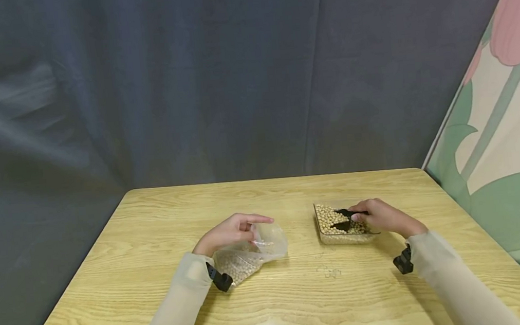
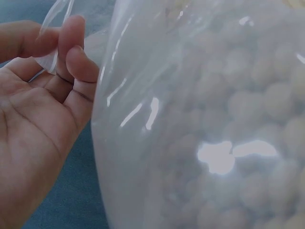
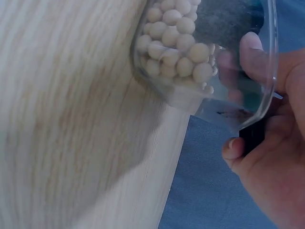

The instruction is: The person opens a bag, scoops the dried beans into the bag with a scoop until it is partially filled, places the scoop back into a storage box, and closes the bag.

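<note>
My left hand [image 1: 231,232] pinches the rim of a clear plastic bag [image 1: 271,241] lying on the table. Pale round beans [image 1: 238,265] fill the bag's lower part. In the left wrist view, the thumb and fingers of the left hand [image 2: 43,95] hold a thin fold of the bag [image 2: 138,157]. To the right, my right hand [image 1: 383,216] grips the handle of a black scoop [image 1: 341,226], whose head sits among beans in a clear rectangular box [image 1: 341,239]. Through the box wall, the right wrist view shows the dark scoop [image 3: 224,21] beside the beans [image 3: 176,38].
The wooden table [image 1: 153,218] bears both the bag and the box. Small clear, crinkled bits [image 1: 329,271] lie in front of the box. A dark curtain [image 1: 216,83] hangs behind the table, and a flower-patterned panel [image 1: 506,161] stands to the right.
</note>
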### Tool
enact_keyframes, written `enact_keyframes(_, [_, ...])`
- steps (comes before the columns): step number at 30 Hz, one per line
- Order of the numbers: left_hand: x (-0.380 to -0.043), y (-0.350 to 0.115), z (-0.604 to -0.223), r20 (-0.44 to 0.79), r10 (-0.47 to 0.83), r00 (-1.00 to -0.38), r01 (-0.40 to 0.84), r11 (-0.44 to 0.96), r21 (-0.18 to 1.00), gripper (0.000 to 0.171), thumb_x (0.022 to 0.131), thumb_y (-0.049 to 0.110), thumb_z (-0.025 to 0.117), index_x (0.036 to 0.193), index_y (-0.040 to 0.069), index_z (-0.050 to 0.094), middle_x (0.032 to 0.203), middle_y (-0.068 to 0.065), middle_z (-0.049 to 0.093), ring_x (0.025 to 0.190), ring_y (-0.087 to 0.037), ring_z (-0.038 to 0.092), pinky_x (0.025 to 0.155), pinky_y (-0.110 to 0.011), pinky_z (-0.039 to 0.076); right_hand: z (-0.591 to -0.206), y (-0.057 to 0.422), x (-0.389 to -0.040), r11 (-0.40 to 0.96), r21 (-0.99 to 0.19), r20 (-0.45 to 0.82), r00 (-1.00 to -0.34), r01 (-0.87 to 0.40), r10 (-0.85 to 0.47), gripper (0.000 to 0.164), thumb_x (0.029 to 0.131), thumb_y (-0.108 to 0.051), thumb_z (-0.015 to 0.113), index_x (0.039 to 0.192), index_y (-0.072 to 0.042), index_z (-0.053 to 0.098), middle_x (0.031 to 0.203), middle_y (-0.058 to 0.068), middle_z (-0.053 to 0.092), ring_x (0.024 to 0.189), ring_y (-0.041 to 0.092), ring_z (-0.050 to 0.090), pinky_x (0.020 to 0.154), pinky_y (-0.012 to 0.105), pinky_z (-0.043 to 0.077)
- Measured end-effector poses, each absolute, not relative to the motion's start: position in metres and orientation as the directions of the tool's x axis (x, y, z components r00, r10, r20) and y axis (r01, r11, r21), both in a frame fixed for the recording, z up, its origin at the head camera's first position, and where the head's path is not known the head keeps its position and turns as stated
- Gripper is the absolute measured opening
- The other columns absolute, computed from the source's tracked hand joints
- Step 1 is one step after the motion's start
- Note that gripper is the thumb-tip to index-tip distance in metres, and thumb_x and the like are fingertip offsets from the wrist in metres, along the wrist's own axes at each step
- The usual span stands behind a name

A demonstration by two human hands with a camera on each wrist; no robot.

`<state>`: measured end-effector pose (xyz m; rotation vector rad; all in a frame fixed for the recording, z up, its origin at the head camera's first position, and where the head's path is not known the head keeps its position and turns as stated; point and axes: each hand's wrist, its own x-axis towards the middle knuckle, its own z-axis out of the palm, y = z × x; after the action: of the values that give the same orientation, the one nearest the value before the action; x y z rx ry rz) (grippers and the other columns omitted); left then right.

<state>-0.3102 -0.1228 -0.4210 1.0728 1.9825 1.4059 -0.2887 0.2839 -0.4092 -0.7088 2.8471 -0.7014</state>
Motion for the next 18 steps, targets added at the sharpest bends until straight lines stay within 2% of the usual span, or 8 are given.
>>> enact_keyframes(10, [-0.310, -0.124, -0.419, 0.057, 0.819, -0.571, 0.313, 0.153, 0.937, 0.050, 0.091, -0.007, 0.045, 0.141, -0.002, 0.045, 0.096, -0.033, 0.058, 0.071, -0.030, 0.062, 0.078, -0.050, 0.055, -0.418, 0.284, -0.283, 0.777, -0.447, 0.118, -0.890, -0.443, -0.440, 0.035, 0.093, -0.008, 0.059, 0.123, 0.009, 0.061, 0.115, 0.026, 0.064, 0.100, 0.036, 0.064, 0.081, 0.045, 0.055])
enact_keyframes(18, [-0.309, -0.123, -0.418, 0.052, 0.821, -0.569, 0.297, 0.146, 0.944, 0.050, 0.091, -0.006, 0.046, 0.142, -0.002, 0.045, 0.113, -0.031, 0.054, 0.071, -0.028, 0.061, 0.081, -0.052, 0.054, -0.421, 0.286, -0.282, 0.763, -0.445, 0.155, -0.880, -0.468, -0.450, 0.035, 0.093, -0.006, 0.058, 0.124, 0.010, 0.059, 0.117, 0.026, 0.064, 0.102, 0.038, 0.062, 0.083, 0.047, 0.053])
